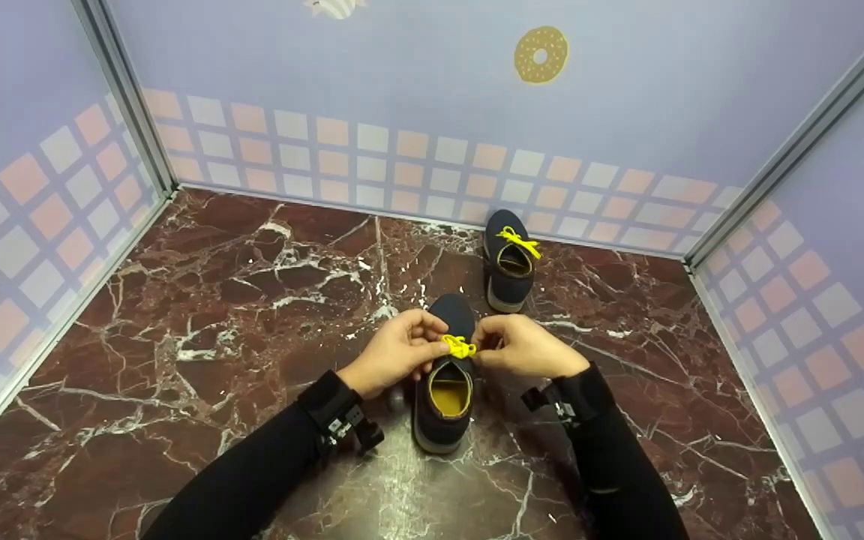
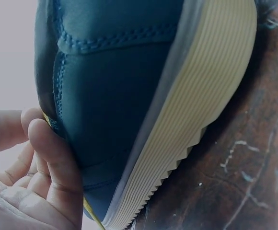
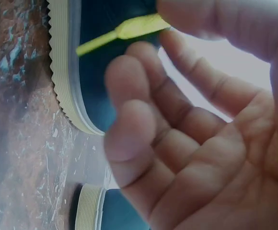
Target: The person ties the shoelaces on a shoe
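Observation:
A dark shoe (image 1: 432,429) with a yellow insole stands on the floor, toe pointing away from me. Its yellow shoelace (image 1: 459,346) is looped into a bow over the tongue. From the left side, my left hand (image 1: 394,352) pinches the lace between thumb and forefinger. My right hand (image 1: 531,346) pinches the lace on the other side, its remaining fingers curled loosely. In the right wrist view a yellow lace end (image 3: 136,28) sticks out from that pinch. The left wrist view shows the shoe's ribbed cream sole (image 2: 196,81) close up.
A second dark shoe (image 1: 508,289) with a tied yellow bow (image 1: 520,241) stands farther back, near the rear wall panel (image 1: 417,75). Wall panels rise on the left and right too. The floor (image 1: 252,300) is reddish-brown marble with white veins.

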`<state>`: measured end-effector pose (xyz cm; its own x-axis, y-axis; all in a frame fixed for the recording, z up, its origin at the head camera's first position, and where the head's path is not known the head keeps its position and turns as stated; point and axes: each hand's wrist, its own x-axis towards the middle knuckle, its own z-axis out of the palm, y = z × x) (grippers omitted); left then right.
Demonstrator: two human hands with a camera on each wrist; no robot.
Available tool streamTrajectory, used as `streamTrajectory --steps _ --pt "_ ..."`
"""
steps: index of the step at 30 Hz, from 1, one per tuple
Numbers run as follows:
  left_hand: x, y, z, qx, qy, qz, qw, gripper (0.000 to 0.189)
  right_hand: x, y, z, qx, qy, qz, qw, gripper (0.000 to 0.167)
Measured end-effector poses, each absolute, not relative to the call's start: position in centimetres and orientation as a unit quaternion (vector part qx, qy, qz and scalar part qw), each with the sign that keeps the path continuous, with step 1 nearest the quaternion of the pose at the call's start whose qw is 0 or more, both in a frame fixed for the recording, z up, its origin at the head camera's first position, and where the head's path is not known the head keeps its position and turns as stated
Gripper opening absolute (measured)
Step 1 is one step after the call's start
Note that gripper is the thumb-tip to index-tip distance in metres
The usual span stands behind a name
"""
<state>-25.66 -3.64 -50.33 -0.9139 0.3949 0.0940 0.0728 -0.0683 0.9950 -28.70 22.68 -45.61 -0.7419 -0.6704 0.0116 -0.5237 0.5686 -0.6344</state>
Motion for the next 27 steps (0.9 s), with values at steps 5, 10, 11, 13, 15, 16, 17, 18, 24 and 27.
streamTrajectory --steps 5,10,11,13,15,16,17,18,24,27 --pt "-25.6 -3.72 -50.24 0.177 0.668 0.714 0.116 0.034 -28.7 22.53 -45.76 -0.335 0.881 -0.314 0.115 0.012" --pt "-25.53 -3.73 -50.16 0.176 0.665 0.716 0.121 0.033 -28.71 22.55 -45.79 -0.332 0.881 -0.318 0.11 0.012" --pt "-25.53 -3.72 -50.15 0.176 0.665 0.715 0.121 0.032 -28.7 22.6 -45.73 -0.331 0.88 -0.322 0.109 0.013" --pt "-25.51 -3.71 -50.12 0.174 0.666 0.715 0.121 0.032 -28.66 22.67 -45.55 -0.328 0.877 -0.333 0.111 0.014" --pt "-25.5 -3.69 -50.12 0.175 0.667 0.714 0.12 0.031 -28.66 22.76 -45.39 -0.325 0.873 -0.344 0.118 0.015" --pt "-25.47 -3.72 -50.11 0.176 0.667 0.714 0.119 0.031 -28.66 22.78 -45.34 -0.323 0.871 -0.35 0.123 0.015" --pt "-25.46 -3.75 -50.13 0.177 0.667 0.714 0.119 0.032 -28.67 22.78 -45.3 -0.322 0.868 -0.355 0.129 0.015" --pt "-25.45 -3.77 -50.14 0.178 0.667 0.714 0.119 0.031 -28.67 22.76 -45.3 -0.319 0.865 -0.362 0.136 0.015" --pt "-25.49 -3.82 -50.21 0.176 0.666 0.714 0.121 0.031 -28.88 22.43 -45.93 -0.295 0.833 -0.437 0.168 0.013" --pt "-25.51 -3.81 -50.26 0.175 0.666 0.714 0.122 0.03 -29.09 22.36 -46.28 -0.294 0.812 -0.472 0.179 0.012"
